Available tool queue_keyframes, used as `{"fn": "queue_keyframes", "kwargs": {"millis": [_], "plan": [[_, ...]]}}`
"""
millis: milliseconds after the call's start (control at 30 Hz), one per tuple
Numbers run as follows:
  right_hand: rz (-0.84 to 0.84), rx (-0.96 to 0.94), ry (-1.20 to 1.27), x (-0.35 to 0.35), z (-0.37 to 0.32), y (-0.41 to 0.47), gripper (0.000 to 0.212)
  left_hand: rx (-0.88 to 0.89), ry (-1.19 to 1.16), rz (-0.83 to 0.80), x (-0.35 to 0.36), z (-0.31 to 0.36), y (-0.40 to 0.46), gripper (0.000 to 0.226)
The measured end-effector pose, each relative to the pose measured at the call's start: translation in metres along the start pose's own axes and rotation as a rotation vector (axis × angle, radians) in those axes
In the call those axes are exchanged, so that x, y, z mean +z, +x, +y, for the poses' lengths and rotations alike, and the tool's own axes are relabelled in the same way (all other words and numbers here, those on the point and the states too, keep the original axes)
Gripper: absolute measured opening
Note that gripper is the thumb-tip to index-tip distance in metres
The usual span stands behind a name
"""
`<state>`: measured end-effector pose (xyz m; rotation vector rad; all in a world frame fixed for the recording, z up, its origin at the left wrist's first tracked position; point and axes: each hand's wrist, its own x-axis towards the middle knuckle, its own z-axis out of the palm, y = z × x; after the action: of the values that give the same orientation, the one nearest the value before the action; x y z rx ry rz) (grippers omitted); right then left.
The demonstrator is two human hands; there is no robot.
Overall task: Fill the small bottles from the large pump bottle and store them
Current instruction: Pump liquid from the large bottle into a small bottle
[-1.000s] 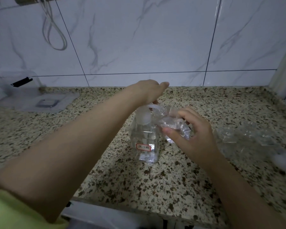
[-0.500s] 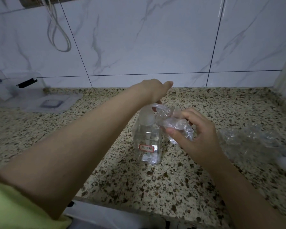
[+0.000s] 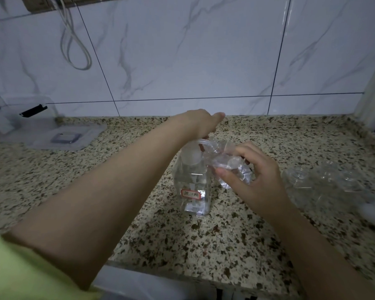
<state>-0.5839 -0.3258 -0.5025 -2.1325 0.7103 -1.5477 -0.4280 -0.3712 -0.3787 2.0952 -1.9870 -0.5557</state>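
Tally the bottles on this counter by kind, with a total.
Large pump bottle: 1
Small bottle held in the right hand at the pump spout: 1
Small bottles standing at the right, blurred, at least: 3
Total: 5

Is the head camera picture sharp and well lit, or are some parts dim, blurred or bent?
Head view: dim, bluish light; tile lines bow from wide-angle distortion; the small bottles at right look smeared; the pump bottle and its label stay fairly sharp, with small glints on it.
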Motion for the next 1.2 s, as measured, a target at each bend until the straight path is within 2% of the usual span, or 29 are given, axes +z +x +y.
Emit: {"fn": "queue_keyframes", "kwargs": {"millis": [133,633,767,1200], "plan": [[0.017,-0.002,0.012,-0.0006,-0.0002,-0.0005,0.037,0.020,-0.014,0.053,-0.0049,0.0018,-0.0003,0.060],[0.020,-0.012,-0.026,-0.0017,0.0003,0.0002,0.039,0.032,-0.020,0.015,-0.0029,0.0006,-0.0023,0.061],[0.014,0.001,-0.010,-0.0019,0.0002,0.0004,0.040,-0.010,0.007,-0.104,-0.0046,0.0021,-0.0019,0.065],[0.033,-0.004,-0.016,-0.0016,0.0026,-0.0001,0.041,0.023,-0.041,0.009,-0.0004,-0.0025,-0.0019,0.062]]}}
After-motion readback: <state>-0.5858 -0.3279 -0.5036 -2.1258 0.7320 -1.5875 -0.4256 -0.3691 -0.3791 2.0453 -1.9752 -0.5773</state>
